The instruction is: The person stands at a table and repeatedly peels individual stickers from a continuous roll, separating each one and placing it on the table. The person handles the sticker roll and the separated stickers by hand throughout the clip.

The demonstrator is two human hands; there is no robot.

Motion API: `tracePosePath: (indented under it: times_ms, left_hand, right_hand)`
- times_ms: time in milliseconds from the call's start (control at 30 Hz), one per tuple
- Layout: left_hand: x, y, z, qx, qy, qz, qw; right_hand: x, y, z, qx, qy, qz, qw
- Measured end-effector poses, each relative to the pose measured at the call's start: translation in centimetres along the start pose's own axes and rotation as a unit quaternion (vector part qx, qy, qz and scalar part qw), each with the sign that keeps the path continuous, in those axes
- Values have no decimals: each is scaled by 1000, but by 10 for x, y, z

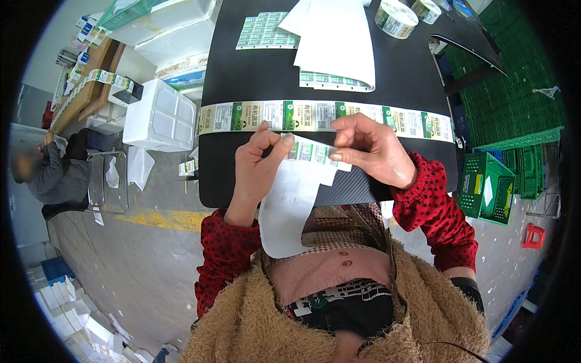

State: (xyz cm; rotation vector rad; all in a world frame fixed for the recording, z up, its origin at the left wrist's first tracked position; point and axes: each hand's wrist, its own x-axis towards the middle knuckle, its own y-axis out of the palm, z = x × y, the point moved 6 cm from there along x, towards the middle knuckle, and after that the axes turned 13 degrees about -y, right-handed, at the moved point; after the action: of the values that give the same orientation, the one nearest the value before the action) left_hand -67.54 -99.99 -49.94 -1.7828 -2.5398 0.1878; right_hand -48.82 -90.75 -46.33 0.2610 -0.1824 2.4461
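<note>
A white backing sheet with small green-and-white stickers (307, 152) is held up over the table's near edge. My left hand (263, 159) pinches its upper left corner between thumb and fingers. At its right end, the thumb and fingertips of my right hand (370, 147) close on the sheet's edge, where a narrow strip juts out. The plain lower part of the backing (290, 199) hangs curled toward my lap and bears faint handwriting. Just beyond both hands, a long strip of printed labels (297, 117) lies across the black table (254, 86).
Farther back lie a folded stack of sticker sheets (336, 45), a smaller sticker sheet (265, 31) and label rolls (396, 19). Green crates (485, 188) stand at right, near a red stool (533, 236). At left are a white foam box (159, 115) and a seated person (59, 172).
</note>
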Motion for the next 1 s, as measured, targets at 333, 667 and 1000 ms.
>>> tracePosePath:
  times_ms: [333,667,1000]
  left_hand:
    - [-1,-4,-1,-43,-19,-11,999]
    - [-4,-2,-2,1,-10,-25,1000]
    - [0,0,-1,57,-11,-19,998]
  right_hand:
    - [-4,3,2,-100,-25,27,994]
    - [-6,-3,16,-266,-73,50,960]
    - [-13,27,35,-414,-301,98,853]
